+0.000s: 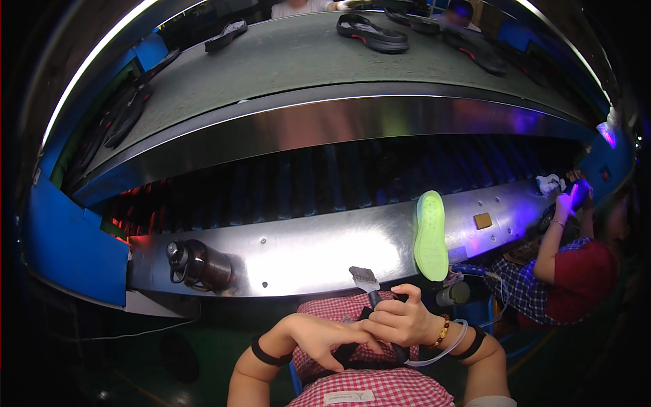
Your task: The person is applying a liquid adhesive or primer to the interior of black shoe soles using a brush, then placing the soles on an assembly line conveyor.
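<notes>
My right hand [400, 320] is closed around the dark handle of a flat brush [365, 277], its bristles pointing up and away from me. A clear tube runs from near the handle's lower end past my right wrist. My left hand [329, 337] is beside it over my lap, fingers stretched toward the handle and thumb apart. Some dark material shows beneath that hand; I cannot tell what it is. Ahead and to the right, a bright yellow-green shoe insole or midsole [431, 237] lies across the metal ledge, one end over its near edge.
A dark bottle [199, 264] stands on the ledge [305, 264] at left. A small tan block [483, 221] lies right of the green piece. Beyond, dark soles [371, 34] sit on a conveyor belt [285, 64]. A co-worker in red [583, 281] works at right; a cup [453, 294] is below the ledge.
</notes>
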Demonstrator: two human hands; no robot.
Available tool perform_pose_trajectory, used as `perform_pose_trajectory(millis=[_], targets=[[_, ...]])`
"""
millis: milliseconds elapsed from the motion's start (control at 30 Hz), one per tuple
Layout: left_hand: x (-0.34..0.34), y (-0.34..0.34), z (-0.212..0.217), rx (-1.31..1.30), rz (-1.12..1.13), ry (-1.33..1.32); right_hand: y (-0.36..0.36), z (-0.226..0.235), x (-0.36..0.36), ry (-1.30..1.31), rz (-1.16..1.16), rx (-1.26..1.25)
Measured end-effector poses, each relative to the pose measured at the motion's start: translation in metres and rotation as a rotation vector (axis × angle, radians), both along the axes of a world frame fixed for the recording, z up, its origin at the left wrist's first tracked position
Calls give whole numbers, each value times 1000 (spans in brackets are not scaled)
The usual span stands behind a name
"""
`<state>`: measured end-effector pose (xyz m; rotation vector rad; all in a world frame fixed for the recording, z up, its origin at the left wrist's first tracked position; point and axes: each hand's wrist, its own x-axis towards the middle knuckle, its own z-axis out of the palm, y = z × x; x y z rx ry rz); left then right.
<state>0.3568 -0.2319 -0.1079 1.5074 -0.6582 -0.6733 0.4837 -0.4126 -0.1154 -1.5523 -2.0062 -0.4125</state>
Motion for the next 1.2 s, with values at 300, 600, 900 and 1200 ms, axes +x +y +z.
perform_pose_trajectory(millis=[300,600,900,1200], targets=[[0,1,4,45,-3,15,0,2,3,12,-3,-7],[1,0,-3,74,-48,36,2,5,1,-74,32,-38],[1,-1,-7,65,-41,67,2,0,1,-114,27,1],[3,-2,-4,14,12,-7,2,-4,7,51,-33,-74]])
